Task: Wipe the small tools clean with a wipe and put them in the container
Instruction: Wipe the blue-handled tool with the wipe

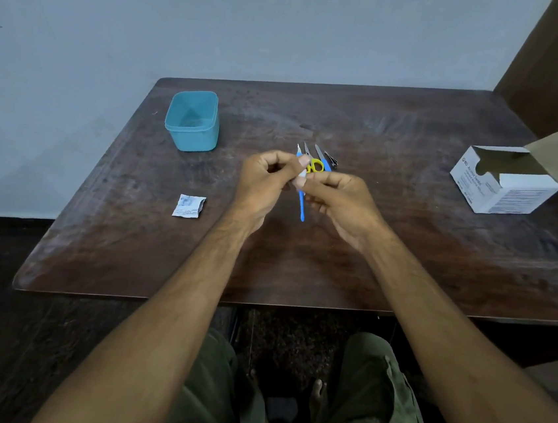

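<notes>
Both hands' grips pinch a slim blue-handled plastic tool (302, 203) wrapped in a white wipe (301, 175) above the dark wooden table (403, 259), left hand (267, 182) and right hand (340, 200) hiding its middle.

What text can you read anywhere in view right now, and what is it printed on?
"BD", white cardboard box, left side panel.
"Alcohol Swabs", same panel, faint and only probable.
Remaining print on the box: too small to read.
Torn wipe packet: bluish print, too blurred to read.

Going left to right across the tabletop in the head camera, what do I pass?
Teal container → torn wipe packet → left hand → right hand → open white box of swabs.
</notes>
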Demonstrator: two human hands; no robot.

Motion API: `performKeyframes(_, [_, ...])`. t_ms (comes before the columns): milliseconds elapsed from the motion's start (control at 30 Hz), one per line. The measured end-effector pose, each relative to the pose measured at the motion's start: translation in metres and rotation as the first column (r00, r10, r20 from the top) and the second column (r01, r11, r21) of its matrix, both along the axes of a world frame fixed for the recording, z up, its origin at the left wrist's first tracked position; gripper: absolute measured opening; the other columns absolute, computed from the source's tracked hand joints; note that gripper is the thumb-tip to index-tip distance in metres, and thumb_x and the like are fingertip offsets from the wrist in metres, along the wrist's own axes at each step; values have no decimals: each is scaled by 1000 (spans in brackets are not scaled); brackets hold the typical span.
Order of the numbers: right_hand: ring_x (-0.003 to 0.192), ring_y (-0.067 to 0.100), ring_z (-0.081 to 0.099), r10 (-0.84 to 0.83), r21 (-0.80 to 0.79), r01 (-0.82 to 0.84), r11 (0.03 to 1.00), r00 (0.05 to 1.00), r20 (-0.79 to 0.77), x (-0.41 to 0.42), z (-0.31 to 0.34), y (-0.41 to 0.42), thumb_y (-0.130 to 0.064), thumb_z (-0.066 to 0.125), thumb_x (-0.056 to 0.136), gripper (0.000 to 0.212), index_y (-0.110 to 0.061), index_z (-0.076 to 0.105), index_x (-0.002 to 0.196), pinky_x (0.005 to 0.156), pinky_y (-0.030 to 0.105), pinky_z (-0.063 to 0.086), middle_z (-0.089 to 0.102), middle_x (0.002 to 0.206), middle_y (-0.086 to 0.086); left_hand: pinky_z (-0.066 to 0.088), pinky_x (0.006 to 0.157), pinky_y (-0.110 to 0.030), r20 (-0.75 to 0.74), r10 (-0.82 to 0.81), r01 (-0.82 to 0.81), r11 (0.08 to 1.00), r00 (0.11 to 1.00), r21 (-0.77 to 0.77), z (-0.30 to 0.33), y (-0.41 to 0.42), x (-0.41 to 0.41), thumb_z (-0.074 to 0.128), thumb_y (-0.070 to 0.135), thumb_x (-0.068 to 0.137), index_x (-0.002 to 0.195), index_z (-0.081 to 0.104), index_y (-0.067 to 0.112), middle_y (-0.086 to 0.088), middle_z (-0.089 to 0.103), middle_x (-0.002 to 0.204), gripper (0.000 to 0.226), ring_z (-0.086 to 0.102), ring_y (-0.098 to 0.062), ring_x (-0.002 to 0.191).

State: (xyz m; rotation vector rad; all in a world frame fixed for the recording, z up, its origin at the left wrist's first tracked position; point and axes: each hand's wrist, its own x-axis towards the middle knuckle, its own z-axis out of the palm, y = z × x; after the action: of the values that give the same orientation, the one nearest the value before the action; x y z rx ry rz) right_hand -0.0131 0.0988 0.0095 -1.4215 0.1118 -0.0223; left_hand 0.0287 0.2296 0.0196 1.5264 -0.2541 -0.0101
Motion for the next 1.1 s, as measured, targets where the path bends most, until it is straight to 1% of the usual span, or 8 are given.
performKeyframes(67, [69,10,56,9,70,-8,998,1000,-14,-1,-2,1,-13,76,79,10,-9,73,87,75,28,48,66,82,5,47,57,-22,-17,-1,1,1000,1000,-17,1,-1,1,71,13,85,71,69,10,6,64,57,15,54,-8,54])
performKeyframes(233, [70,8,59,101,-23,-103,994,993,-62,-15,-14,3,-9,72,83,8,-6,73,90,70,22,46,70,80,3,46,61,-21,-40,49,-51,998,998,-44,1,3,7,70,15,86,79,73,12,-4,67,75,8,54,-6,64])
performKeyframes(367, [69,7,61,75,90,-71,993,996,-47,-7,0,0,-11,70,85,8,-7,72,91,66,18,49,71,79,2,46,57,-17,-48,12,-16,995,999,-97,2,0,5,64,12,90,83,72,11,7,68,64,11,56,-2,55])
performKeyframes(467, [67,8,60,81,167,-70,983,995,-65,-4,3,2,-12,68,86,6,-9,71,90,65,18,49,71,77,0,45,55,-18,-28,-25,22,996,999,-87,6,-2,4,60,13,93,87,72,9,8,67,61,14,54,-3,51])
performKeyframes(667, [69,7,58,174,136,-156,978,977,-126,-14,-8,0,-11,66,88,12,-4,70,97,69,19,48,69,79,1,43,58,-13,-8,-45,45,999,999,-25,6,3,9,54,17,98,91,72,13,12,70,70,20,58,1,65])
performKeyframes(833, [73,9,61,103,221,-82,972,991,-86,-4,5,2,-13,67,86,10,-8,72,94,72,21,48,71,80,0,47,56,-18,-6,-107,106,992,994,-75,9,0,6,49,14,100,95,70,9,9,68,63,22,57,-4,56])
performKeyframes(967, [69,7,60,151,187,-127,974,981,-119,-10,-1,3,-11,65,88,16,-3,69,102,68,19,50,69,81,1,44,58,-15,23,-58,59,997,998,-51,17,3,14,49,13,100,94,71,13,9,66,68,23,58,0,61])
performKeyframes(1100, [70,6,61,108,189,-85,978,988,-113,-11,2,0,-12,66,87,13,-5,71,98,70,19,49,71,82,1,45,59,-16,15,-52,53,997,999,-64,14,2,15,48,13,100,96,71,12,9,67,69,23,59,-1,62])
